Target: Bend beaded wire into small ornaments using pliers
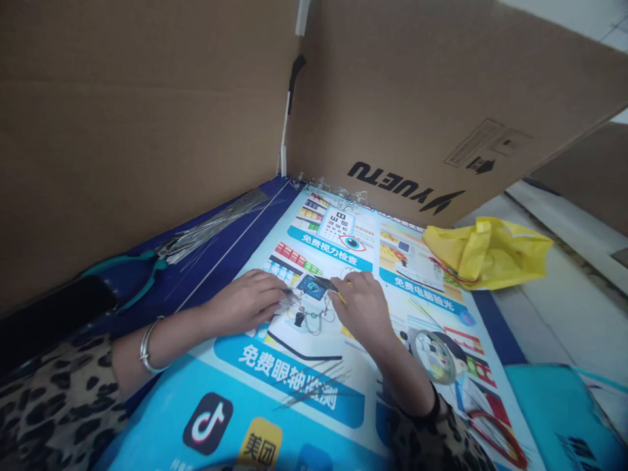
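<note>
My left hand pinches a thin bent silver wire piece, which lies over the printed poster. A small greenish bead seems to sit on its lower curve. My right hand is closed around small pliers with yellow handles. Their dark jaws point left toward my left hand, just above the wire piece. Whether the jaws touch the wire, I cannot tell. Several straight thin wires lie loose on the poster nearer to me.
Cardboard walls stand at the left and back. Teal-handled pliers lie beside a bundle of straight wires. Bent wire pieces line the poster's far edge. At the right are a yellow bag, a clear round dish and a teal pouch.
</note>
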### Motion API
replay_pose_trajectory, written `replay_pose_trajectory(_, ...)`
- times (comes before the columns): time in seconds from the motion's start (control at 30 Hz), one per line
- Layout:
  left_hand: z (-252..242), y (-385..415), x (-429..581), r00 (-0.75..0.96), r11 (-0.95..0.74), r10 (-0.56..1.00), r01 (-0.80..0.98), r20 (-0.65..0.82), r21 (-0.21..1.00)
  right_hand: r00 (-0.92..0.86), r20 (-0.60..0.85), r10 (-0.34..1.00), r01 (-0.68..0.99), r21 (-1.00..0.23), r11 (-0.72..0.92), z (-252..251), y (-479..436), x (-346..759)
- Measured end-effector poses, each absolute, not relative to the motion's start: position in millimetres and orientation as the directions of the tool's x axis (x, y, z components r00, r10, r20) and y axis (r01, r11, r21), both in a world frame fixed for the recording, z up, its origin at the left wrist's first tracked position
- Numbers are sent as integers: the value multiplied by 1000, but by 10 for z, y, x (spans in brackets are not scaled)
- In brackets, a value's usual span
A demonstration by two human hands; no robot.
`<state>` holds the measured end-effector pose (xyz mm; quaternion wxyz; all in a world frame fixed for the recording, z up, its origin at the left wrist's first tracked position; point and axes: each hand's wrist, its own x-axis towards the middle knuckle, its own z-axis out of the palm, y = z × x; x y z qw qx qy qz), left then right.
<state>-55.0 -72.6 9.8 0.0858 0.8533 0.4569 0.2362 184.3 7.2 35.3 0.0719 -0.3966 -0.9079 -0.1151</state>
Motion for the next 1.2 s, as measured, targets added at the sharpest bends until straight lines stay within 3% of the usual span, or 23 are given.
replay_pose_trajectory(0.3,133,-802,-429,633,-681,732,681,250,271,-704,182,686,707,93,701,502,-352,2122)
replay_pose_trajectory(0.6,49,-788,-453,653,-691,723,684,225,234,-762,116,637,645,223,731,365,-512,2244)
replay_pose_trajectory(1.0,118,-789,-406,644,-679,734,701,218,217,-710,263,653,696,124,707,267,-552,2399)
replay_pose_trajectory(1.2,123,-833,-181,646,-673,739,705,190,223,-719,207,664,688,79,721,218,-572,2407)
